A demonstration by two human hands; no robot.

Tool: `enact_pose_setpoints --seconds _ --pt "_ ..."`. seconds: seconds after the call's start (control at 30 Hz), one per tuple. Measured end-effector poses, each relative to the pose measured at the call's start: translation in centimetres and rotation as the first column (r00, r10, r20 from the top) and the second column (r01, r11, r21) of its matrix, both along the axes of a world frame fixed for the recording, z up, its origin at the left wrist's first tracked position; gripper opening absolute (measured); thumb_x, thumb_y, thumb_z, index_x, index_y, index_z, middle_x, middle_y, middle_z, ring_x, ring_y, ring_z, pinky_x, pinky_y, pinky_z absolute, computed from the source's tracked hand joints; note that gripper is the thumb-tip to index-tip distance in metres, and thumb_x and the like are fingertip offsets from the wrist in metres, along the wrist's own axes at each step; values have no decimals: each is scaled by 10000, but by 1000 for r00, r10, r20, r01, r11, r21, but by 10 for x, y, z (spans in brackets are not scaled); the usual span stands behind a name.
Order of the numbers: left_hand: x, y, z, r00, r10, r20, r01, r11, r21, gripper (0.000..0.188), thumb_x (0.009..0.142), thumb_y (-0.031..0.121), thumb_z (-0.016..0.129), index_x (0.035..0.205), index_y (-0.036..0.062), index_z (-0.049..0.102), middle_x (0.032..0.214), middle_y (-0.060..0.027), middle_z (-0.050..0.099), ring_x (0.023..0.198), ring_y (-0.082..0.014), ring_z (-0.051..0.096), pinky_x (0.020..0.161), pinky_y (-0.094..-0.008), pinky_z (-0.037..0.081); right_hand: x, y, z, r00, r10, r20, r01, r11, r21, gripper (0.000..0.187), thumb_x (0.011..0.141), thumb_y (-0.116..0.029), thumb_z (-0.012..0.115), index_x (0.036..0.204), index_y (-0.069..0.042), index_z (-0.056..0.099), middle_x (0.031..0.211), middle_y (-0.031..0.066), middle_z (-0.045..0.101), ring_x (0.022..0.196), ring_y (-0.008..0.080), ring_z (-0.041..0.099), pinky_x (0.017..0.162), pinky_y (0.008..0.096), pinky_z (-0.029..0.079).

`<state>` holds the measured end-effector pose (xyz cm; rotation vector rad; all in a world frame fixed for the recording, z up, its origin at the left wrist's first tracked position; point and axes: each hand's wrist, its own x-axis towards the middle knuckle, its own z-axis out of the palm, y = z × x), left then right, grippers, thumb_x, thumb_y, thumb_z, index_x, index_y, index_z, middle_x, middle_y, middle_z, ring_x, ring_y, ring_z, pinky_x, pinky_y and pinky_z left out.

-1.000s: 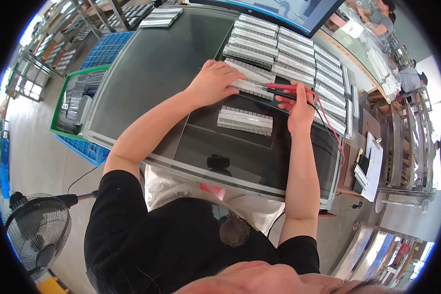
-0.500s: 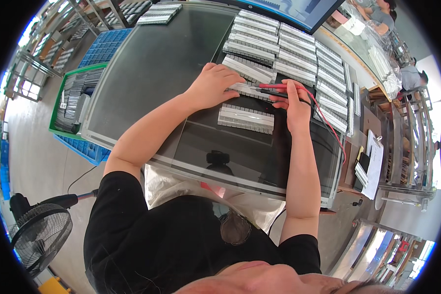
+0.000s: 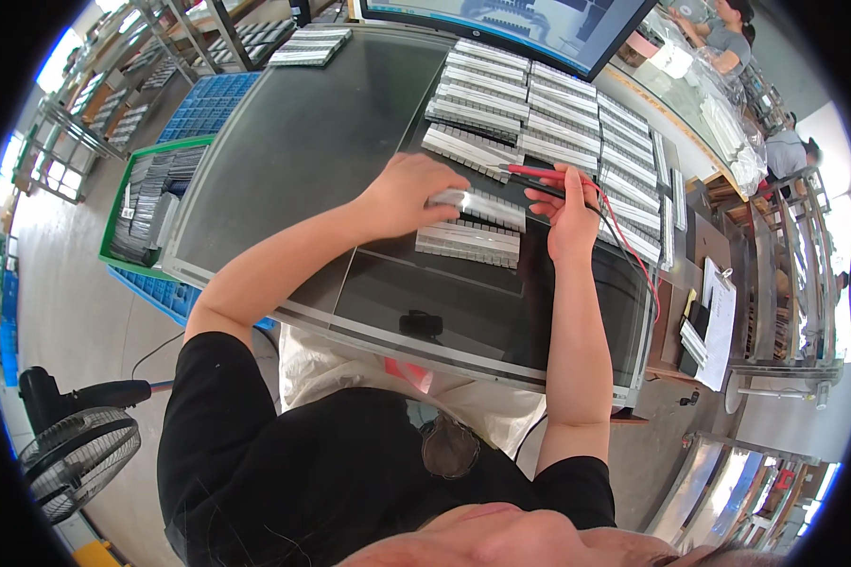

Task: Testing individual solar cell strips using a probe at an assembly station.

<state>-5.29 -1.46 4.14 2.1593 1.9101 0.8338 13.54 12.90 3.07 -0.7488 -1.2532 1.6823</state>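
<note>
My left hand [image 3: 414, 196] is closed on the left end of a white-and-grey segmented strip [image 3: 490, 209], slightly blurred. That strip lies just over the far edge of another segmented strip [image 3: 468, 245] on the dark glass tabletop. In my right hand [image 3: 572, 213] I grip a pair of test probes, one red [image 3: 536, 171] and one black [image 3: 542, 185], side by side. Their tips point left, close to a slanted strip [image 3: 468, 149] beyond. From the probes a red lead and a black lead run down to the right.
Rows of similar strips [image 3: 563, 118] cover the far right of the table, below a monitor [image 3: 529, 24]. One stack [image 3: 309, 46] sits far left. Left of the table is a green crate [image 3: 113, 222]; a fan [image 3: 80, 463] stands lower left. At right lies a clipboard [image 3: 719, 317]. Other people are far right.
My left hand has drawn a strip toward me, away from the slanted strip, up against the nearest one. The right hand with the probes has stayed nearly in place.
</note>
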Motion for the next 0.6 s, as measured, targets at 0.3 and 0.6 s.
enact_pose_setpoints --seconds 0.3,0.6 --pt "3 -8 -10 1000 -7 -26 8 999 39 345 739 212 636 1059 114 550 1093 -36 544 1046 -233 458 907 -368 321 -1 1 0 999 11 37 -10 1000 -8 286 888 -268 472 987 -4 522 835 111 583 645 215 628 478 244 482" --pt "-42 50 -29 950 178 -258 -121 967 223 390 758 235 619 1123 136 521 1145 28 523 1079 -201 419 896 -362 331 -2 -1 0 992 18 122 -19 1000 8 292 898 -270 448 1007 -7 517 853 122 584 656 202 625 490 239 483"
